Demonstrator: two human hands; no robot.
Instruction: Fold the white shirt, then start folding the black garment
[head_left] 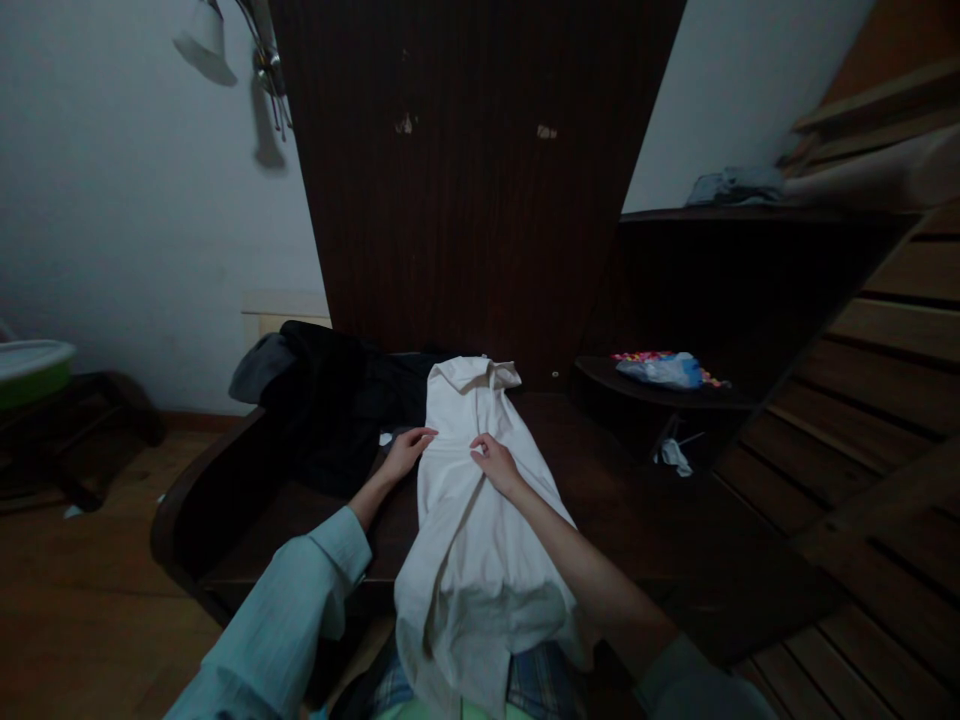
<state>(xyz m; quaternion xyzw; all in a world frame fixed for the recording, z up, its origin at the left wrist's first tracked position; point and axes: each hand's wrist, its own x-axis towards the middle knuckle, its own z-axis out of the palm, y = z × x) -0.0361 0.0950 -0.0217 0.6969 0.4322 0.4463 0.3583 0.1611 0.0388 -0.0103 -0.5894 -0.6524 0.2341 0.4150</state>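
Observation:
A white collared shirt (465,510) lies lengthwise on the dark wooden bench (600,500). Its collar is at the far end, and the lower part hangs over the front edge toward my lap. At the shirt's left edge, the fingers of my left hand (407,452) pinch the cloth. My right hand (496,464) pinches a fold near the middle of the shirt, with its forearm lying across the right side. Creases run through the fabric between both hands.
Dark clothes (330,410) are heaped on the bench's left side. A tall dark panel (480,200) rises behind. To the right, a small shelf (720,398) bears a colourful plastic packet (664,370). A green tub (34,380) sits on a low stand at far left.

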